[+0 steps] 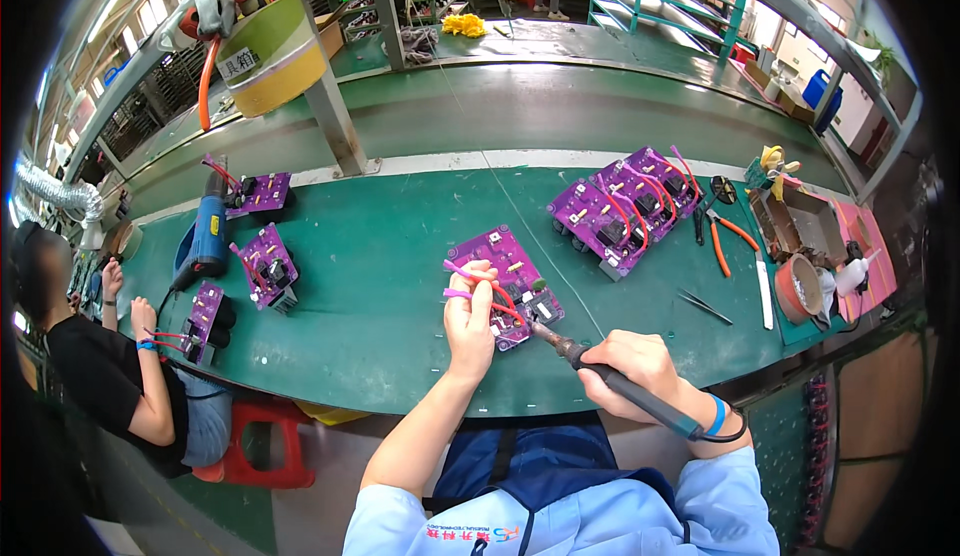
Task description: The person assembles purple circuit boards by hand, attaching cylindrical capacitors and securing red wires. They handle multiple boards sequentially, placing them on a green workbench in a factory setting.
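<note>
A purple circuit board (pixel 510 253) with black and green parts lies on the green bench in front of me. My left hand (pixel 470 318) is closed on red wires (pixel 507 304) with pink sleeved ends, over the board's left side. My right hand (pixel 632 368) grips the dark handle of a soldering iron (pixel 590 361). The iron's tip points up and left and meets the board's lower edge near the wires; whether it touches a joint is too small to tell.
More wired purple boards (pixel 625 211) stand at the back right, beside orange-handled pliers (pixel 733 241), tweezers (pixel 705 305) and a round container (pixel 798 288). Leftward are a blue heat gun (pixel 208 236) and further boards (pixel 268 266). A co-worker (pixel 120 376) sits at the left, a hand near another board.
</note>
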{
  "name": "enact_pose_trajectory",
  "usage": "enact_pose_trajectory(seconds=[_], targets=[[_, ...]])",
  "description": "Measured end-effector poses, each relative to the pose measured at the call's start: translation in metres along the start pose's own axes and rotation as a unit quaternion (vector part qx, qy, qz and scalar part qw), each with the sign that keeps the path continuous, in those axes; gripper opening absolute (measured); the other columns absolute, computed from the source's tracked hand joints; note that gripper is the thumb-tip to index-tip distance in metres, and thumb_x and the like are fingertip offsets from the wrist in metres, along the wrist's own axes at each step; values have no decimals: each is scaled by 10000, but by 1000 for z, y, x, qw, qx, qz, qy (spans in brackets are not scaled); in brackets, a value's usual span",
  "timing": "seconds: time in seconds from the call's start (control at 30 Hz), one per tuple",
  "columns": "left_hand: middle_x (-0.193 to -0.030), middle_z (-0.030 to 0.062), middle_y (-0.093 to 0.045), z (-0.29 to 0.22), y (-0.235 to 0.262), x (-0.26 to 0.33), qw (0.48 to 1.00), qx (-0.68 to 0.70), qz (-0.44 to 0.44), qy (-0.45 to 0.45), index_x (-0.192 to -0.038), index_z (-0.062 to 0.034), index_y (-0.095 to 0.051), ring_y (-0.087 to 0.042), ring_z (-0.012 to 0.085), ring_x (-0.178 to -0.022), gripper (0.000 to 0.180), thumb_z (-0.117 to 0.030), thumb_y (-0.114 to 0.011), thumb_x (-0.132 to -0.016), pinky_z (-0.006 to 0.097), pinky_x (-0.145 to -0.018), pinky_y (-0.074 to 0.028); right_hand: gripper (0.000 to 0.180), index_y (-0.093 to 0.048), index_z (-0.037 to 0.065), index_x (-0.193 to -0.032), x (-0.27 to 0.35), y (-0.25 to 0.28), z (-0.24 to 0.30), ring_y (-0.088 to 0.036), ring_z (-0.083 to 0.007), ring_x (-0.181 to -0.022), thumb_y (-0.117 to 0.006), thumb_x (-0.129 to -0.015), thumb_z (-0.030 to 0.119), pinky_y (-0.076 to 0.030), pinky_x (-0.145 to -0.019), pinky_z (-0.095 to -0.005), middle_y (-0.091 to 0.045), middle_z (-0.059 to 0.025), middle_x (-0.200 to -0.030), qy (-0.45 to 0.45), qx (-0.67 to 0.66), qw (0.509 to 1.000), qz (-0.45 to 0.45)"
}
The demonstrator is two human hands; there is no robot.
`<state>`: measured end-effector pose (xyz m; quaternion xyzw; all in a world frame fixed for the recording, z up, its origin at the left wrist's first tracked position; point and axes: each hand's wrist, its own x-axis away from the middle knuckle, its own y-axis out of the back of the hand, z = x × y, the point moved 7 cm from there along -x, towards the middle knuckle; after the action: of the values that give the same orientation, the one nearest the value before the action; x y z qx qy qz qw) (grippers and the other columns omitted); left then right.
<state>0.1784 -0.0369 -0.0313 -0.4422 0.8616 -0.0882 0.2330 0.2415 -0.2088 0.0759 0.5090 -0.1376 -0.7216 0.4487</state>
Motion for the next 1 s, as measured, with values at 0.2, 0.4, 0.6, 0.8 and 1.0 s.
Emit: enact_pose_trajectory(seconds=[0.2, 0.4, 0.6, 0.8, 1.0], targets=[[-1088, 87, -448, -1, 1, 1, 1000, -8, -2, -11, -952, -3, -493, -471, 126, -929, 145, -98, -412, -877, 265, -825, -378, 153, -501, 47, -700, -14, -16, 15, -503, -190, -523, -637, -634, 69, -407, -415, -304, -433, -53, -600, 25, 65, 994, 83], [-1082, 86, -453, -4, -1, 2, 1000, -14, 3, -12, -948, -10, -492, -471, 124, -921, 139, -98, -409, -878, 261, -823, -377, 171, -459, 52, -671, -25, -20, 20, -520, -191, -552, -624, -658, 93, -411, -422, -310, -444, -58, -612, 21, 90, 988, 127], [-1072, 85, -464, -6, -2, 3, 999, -39, 7, -19, -938, -14, -489, -474, 125, -917, 135, -104, -409, -878, 266, -821, -380, 163, -457, 50, -669, -30, -20, 23, -526, -201, -555, -614, -668, 95, -419, -424, -320, -449, -62, -610, 30, 84, 986, 140], [-1073, 84, -465, -5, -2, 3, 999, -37, 0, -21, -934, -14, -487, -476, 128, -916, 132, -103, -408, -877, 269, -822, -381, 147, -464, 56, -667, -21, -23, 26, -519, -197, -561, -604, -652, 96, -426, -439, -312, -436, -55, -611, 34, 90, 982, 164], [-1073, 81, -465, -6, -3, 3, 1000, -16, -1, -22, -940, -15, -489, -475, 129, -922, 130, -97, -411, -876, 267, -829, -378, 152, -465, 63, -668, -15, -24, 30, -503, -183, -593, -601, -610, 100, -423, -471, -293, -441, -52, -665, 54, 106, 977, 175]])
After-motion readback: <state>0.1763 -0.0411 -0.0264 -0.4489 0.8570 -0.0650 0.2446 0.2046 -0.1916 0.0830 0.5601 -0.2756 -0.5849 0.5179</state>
